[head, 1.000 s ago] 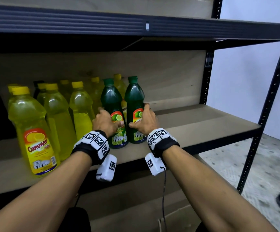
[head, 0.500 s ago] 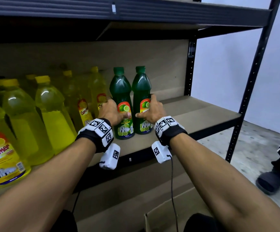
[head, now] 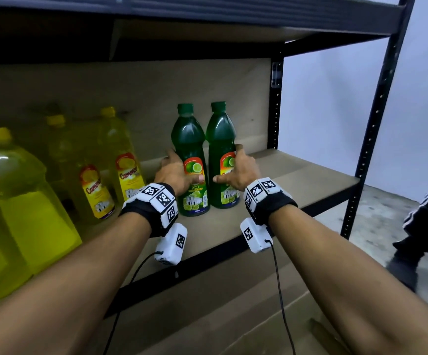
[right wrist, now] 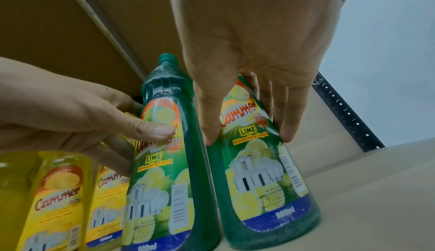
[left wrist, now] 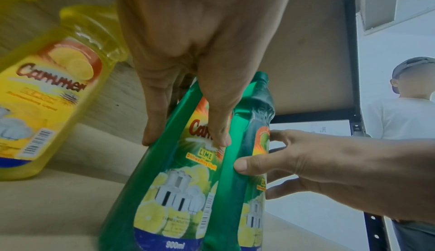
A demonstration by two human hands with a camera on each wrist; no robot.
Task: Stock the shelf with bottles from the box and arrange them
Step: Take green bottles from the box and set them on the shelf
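Observation:
Two green lime dishwashing bottles stand upright side by side on the wooden shelf [head: 297, 180]. My left hand [head: 174, 172] grips the left green bottle [head: 191, 149] at its label, thumb in front, fingers behind. My right hand [head: 236, 172] grips the right green bottle [head: 220, 142] the same way. In the left wrist view my left hand [left wrist: 186, 139] holds the left green bottle [left wrist: 169, 190]; in the right wrist view my right hand [right wrist: 247, 137] holds the right green bottle [right wrist: 261, 177]. Yellow lemon bottles [head: 125, 160] stand to the left.
Large yellow bottles [head: 23, 201] crowd the shelf's left front. Bare shelf board lies right of the green pair up to the black upright post [head: 369, 129]. A cardboard box [head: 233, 316] sits below the shelf. Another person's leg [head: 422, 226] stands at the right on the floor.
Both hands have slid the two green bottles to the right along the shelf, away from the yellow bottles, and a little deeper. The view has swung right with them.

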